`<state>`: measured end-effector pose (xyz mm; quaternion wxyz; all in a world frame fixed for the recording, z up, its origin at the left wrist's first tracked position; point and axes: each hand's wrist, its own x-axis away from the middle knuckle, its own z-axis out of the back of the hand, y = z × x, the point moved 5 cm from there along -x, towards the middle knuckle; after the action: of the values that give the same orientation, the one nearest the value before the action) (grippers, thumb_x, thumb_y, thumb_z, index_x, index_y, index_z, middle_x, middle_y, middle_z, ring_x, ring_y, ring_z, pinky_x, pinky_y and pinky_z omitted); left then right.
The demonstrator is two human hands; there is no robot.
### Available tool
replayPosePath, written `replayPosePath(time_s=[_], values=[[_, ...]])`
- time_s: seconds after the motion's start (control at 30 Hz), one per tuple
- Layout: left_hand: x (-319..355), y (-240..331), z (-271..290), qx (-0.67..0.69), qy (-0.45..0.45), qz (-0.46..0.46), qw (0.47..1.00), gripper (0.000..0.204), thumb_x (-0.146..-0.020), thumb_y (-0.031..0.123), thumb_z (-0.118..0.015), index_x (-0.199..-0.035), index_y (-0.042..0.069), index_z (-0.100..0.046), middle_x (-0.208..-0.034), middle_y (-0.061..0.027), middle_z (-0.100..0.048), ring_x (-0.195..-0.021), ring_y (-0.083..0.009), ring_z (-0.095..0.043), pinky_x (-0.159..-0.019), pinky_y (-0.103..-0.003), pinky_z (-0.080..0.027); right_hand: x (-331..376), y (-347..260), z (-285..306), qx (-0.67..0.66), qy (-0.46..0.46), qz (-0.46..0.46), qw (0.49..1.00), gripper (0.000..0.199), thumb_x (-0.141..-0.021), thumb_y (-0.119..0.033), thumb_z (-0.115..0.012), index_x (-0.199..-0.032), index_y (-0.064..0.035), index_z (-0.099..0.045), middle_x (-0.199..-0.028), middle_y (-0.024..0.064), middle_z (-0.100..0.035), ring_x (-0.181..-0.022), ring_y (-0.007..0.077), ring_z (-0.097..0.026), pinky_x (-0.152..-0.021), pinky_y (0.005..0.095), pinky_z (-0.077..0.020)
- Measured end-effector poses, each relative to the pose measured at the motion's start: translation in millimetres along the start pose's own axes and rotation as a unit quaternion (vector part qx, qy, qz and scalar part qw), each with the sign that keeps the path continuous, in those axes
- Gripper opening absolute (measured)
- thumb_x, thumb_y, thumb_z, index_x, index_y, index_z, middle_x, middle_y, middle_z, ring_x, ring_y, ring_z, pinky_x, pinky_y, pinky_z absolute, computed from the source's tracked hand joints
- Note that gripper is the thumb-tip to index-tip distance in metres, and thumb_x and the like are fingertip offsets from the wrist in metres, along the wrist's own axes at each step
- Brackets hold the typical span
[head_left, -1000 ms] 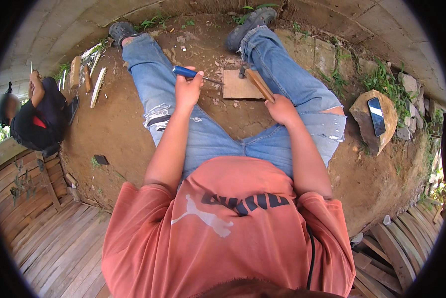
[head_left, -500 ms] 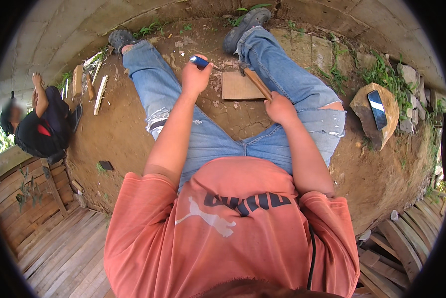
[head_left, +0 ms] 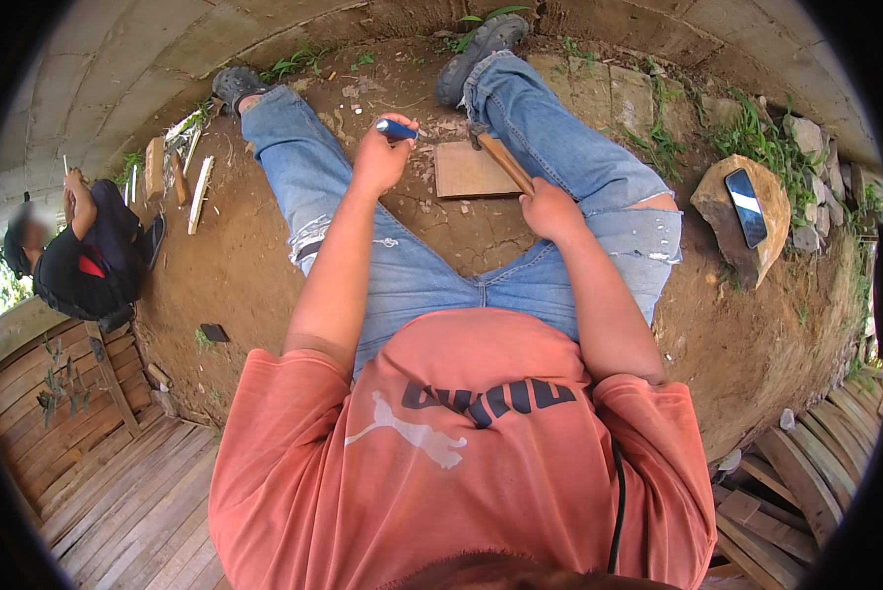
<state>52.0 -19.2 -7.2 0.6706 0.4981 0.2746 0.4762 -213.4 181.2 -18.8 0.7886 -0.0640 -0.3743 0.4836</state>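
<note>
My left hand (head_left: pixel 380 162) is closed around the handle of a blue-handled tool (head_left: pixel 394 129). The tool's thin dark shaft points right, toward the near board; its tip is too small to make out. In my right hand (head_left: pixel 551 211) is a hammer (head_left: pixel 503 160), gripped low on its wooden handle. The hammer's dark head lies up and away from me, beside my right shin, and its handle crosses over the board's right side. A flat, light brown wooden board (head_left: pixel 469 171) rests on the dirt between my legs.
A smartphone (head_left: pixel 745 206) lies on a large rock (head_left: pixel 712 208) at right. Wood strips (head_left: pixel 200 192) are on the ground at left, near a seated person (head_left: pixel 82 246) holding a thin stick. A small dark object (head_left: pixel 214 333) lies on the dirt. Planks (head_left: pixel 795 472) are stacked at lower right.
My left hand has shifted slightly left and down with the blue-handled tool, whose handle is tilted a little differently. The hammer stays over the board. The seated person's thin stick now shows upright.
</note>
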Motion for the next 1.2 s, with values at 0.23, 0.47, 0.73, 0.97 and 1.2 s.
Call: replayPosePath(time_s=[0.23,0.47,0.73,0.97,1.2], values=[[0.4,8.2,-0.6,-0.029,-0.014,0.012,0.999,0.031,-0.097,-0.004,-0.072,-0.125,0.002,-0.061,-0.125,-0.0086,-0.078,-0.112,-0.0155,-0.072,-0.099,-0.032,-0.055,-0.6,0.0,-0.4,0.002,0.005,0.007,1.0,0.038,-0.104,-0.028,-0.062,-0.126,0.003,-0.065,-0.117,0.0315,-0.074,-0.114,0.0475,-0.071,-0.1,0.0556,-0.0548],[-4.1,2.1,0.8,-0.034,0.012,-0.001,0.999,0.029,-0.095,-0.002,-0.074,-0.121,0.004,-0.066,-0.117,-0.0061,-0.08,-0.104,-0.0155,-0.075,-0.094,-0.033,-0.057,-1.5,2.1,-2.1,0.004,0.012,0.014,1.0,0.038,-0.104,-0.028,-0.062,-0.125,0.0033,-0.066,-0.117,0.0317,-0.074,-0.114,0.0477,-0.071,-0.1,0.0556,-0.0548],[-4.9,5.4,-2.9,-0.039,0.011,0.004,0.999,0.029,-0.094,-0.002,-0.074,-0.121,0.003,-0.066,-0.117,-0.0074,-0.08,-0.104,-0.0168,-0.075,-0.094,-0.033,-0.058,-1.9,2.1,-1.9,0.002,0.008,0.012,1.0,0.038,-0.104,-0.028,-0.062,-0.125,0.0036,-0.065,-0.116,0.0317,-0.074,-0.114,0.0477,-0.071,-0.1,0.0557,-0.0548],[-2.0,8.0,-6.6,-0.048,-0.004,0.007,0.999,0.03,-0.096,-0.002,-0.073,-0.124,0.002,-0.062,-0.12,-0.0083,-0.079,-0.11,-0.0166,-0.074,-0.099,-0.033,-0.056,-1.5,1.6,-1.2,0.004,0.005,0.01,1.0,0.039,-0.104,-0.029,-0.063,-0.125,0.0039,-0.065,-0.117,0.0316,-0.074,-0.114,0.0475,-0.071,-0.1,0.0554,-0.0549],[-4.0,6.4,-5.2,-0.049,-0.011,0.01,0.999,0.031,-0.097,-0.003,-0.072,-0.125,0.003,-0.06,-0.122,-0.0083,-0.078,-0.112,-0.0161,-0.073,-0.1,-0.033,-0.056,-1.7,3.5,-2.3,-0.005,0.007,0.013,1.0,0.041,-0.104,-0.029,-0.064,-0.126,0.0052,-0.064,-0.115,0.0334,-0.073,-0.112,0.049,-0.07,-0.099,0.0548,-0.0543]])
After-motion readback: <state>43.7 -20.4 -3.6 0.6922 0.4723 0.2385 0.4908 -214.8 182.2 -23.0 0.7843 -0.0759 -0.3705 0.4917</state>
